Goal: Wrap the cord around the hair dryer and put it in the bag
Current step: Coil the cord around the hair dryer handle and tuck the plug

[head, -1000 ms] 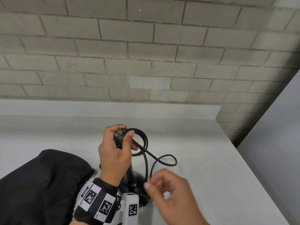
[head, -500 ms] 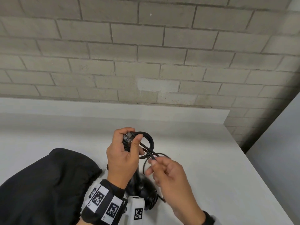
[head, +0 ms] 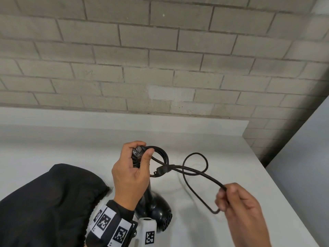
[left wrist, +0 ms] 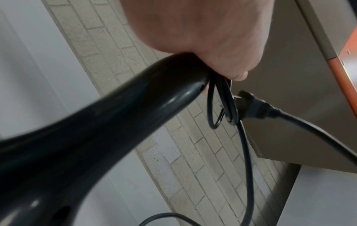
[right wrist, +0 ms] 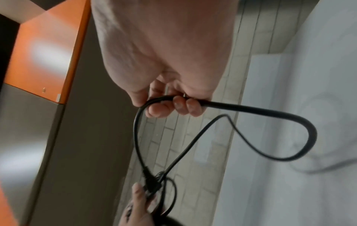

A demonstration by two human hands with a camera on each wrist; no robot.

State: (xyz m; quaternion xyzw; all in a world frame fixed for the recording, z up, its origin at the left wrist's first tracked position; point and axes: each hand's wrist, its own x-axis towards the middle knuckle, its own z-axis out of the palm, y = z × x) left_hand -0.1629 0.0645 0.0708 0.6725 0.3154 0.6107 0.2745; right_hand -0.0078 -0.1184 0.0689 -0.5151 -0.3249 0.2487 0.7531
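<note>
— Where is the hair dryer [head: 153, 209] held?
— Above the white table [head: 204, 227], beside the bag [head: 46, 204]; its handle and cord [head: 195, 173] coils are gripped by the left hand [head: 130, 177].
— And the right hand [head: 238, 204]?
— A cord bend is pinched; it was pulled further right than before. The plug [left wrist: 251, 107] is shown clearly only in the left wrist view.

No legible text, brand or number. Only black-and-white square code markers on wrist band [head: 108, 227] below left hand [head: 130, 175].
</note>
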